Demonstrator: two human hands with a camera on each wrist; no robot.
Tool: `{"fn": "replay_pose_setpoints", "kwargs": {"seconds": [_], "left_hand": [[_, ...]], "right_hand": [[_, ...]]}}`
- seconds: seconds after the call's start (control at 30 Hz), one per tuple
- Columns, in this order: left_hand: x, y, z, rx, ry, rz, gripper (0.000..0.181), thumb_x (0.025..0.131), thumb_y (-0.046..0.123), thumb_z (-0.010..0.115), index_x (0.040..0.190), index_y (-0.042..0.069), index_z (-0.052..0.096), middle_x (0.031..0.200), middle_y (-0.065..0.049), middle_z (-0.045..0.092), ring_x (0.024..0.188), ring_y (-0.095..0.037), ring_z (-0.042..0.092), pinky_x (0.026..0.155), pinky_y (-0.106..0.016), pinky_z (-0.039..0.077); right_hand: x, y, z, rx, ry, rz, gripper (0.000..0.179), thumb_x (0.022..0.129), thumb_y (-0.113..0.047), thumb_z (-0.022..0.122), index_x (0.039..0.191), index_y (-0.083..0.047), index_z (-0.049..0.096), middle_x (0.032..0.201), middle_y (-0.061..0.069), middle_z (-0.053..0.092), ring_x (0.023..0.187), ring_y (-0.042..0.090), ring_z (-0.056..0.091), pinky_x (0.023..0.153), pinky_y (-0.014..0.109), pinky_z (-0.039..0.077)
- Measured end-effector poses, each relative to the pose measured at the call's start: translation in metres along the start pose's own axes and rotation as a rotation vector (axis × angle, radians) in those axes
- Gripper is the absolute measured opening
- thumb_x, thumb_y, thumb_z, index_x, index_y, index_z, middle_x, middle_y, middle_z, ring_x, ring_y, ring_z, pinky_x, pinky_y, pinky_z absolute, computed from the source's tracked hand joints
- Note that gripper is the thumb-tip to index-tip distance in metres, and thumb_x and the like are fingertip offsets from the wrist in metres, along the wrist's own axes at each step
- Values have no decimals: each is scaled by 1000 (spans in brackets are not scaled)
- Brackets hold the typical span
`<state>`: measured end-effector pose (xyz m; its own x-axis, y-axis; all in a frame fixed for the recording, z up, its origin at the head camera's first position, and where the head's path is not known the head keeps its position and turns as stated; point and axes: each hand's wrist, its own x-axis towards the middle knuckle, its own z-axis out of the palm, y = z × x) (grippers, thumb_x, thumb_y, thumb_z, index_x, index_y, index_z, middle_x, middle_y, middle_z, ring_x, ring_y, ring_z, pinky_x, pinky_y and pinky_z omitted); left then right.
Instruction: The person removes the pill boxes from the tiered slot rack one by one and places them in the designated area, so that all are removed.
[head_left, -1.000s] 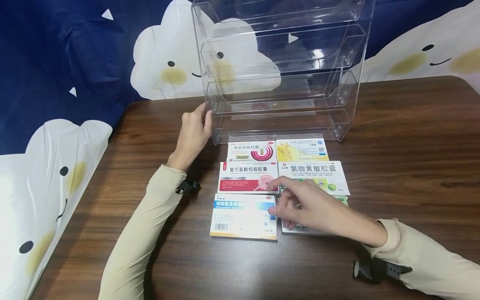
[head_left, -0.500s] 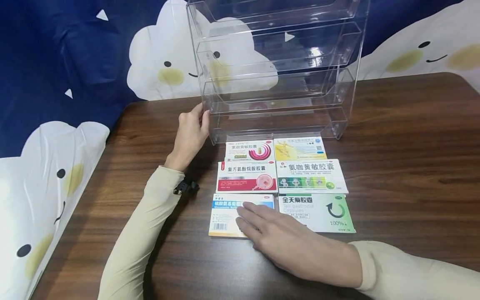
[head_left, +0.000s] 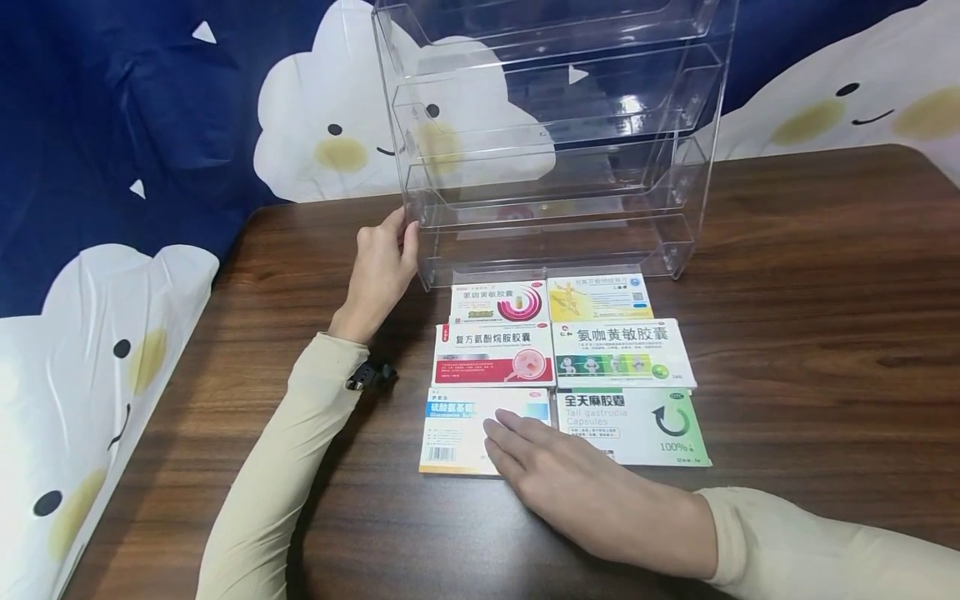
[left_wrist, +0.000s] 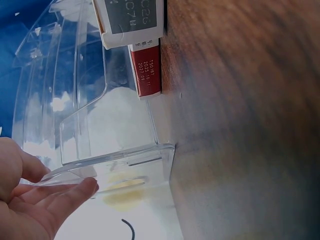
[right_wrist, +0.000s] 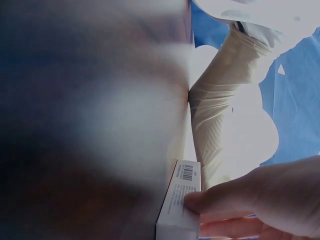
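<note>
My left hand (head_left: pixel 381 265) pinches the left side panel of a clear plastic tiered rack (head_left: pixel 558 212); the left wrist view shows thumb and fingers on either side of that panel. Flat in front of the rack lie medicine boxes in two columns. My right hand (head_left: pixel 581 483) rests with straight fingers on the blue-and-white medicine box (head_left: pixel 453 433) at near left, covering its right part. In the right wrist view my thumb touches the side of a white box (right_wrist: pixel 181 202). Beside it lies a green-and-white box (head_left: pixel 637 425).
Behind these are a red-and-white box (head_left: pixel 492 354), a white capsule box (head_left: pixel 622 354), a box with pink rings (head_left: pixel 498 300) and a yellow-and-white box (head_left: pixel 600 297). They lie close together on the wooden table (head_left: pixel 810 333). A cloud-printed blue cloth (head_left: pixel 180 100) hangs behind.
My right hand has come down from above the right column onto the blue-and-white box, then shifted slightly right. That box has slid slightly right. My left hand keeps its hold on the rack.
</note>
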<state>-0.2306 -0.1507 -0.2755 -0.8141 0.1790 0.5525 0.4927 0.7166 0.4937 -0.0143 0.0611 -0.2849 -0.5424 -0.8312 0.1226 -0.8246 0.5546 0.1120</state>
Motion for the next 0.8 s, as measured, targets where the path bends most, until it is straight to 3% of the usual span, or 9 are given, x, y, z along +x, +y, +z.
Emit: {"fn": "replay_pose_setpoints", "kwargs": {"seconds": [0.27, 0.57, 0.8], "left_hand": [[0, -1, -1, -5, 0, 8, 21, 97, 6, 51, 103, -9, 65, 90, -23, 70, 73, -27, 63, 68, -42, 53], [-1, -1, -1, -1, 2, 5, 20, 97, 7, 51, 99, -8, 64, 75, -20, 66, 65, -26, 54, 63, -40, 48], [-1, -1, -1, -9, 7, 14, 20, 97, 6, 51, 101, -9, 64, 82, -22, 69, 67, -26, 57, 64, -41, 50]], "right_hand": [[-2, 2, 2, 6, 38, -2, 39, 82, 2, 67, 121, 2, 63, 128, 15, 60, 123, 28, 54, 99, 35, 45], [-4, 3, 2, 4, 34, -10, 40, 81, 2, 67, 121, 2, 63, 128, 16, 60, 123, 28, 53, 101, 35, 44], [-5, 4, 2, 20, 36, -4, 40, 81, 3, 67, 121, 3, 63, 128, 16, 60, 123, 28, 54, 100, 36, 45]]}}
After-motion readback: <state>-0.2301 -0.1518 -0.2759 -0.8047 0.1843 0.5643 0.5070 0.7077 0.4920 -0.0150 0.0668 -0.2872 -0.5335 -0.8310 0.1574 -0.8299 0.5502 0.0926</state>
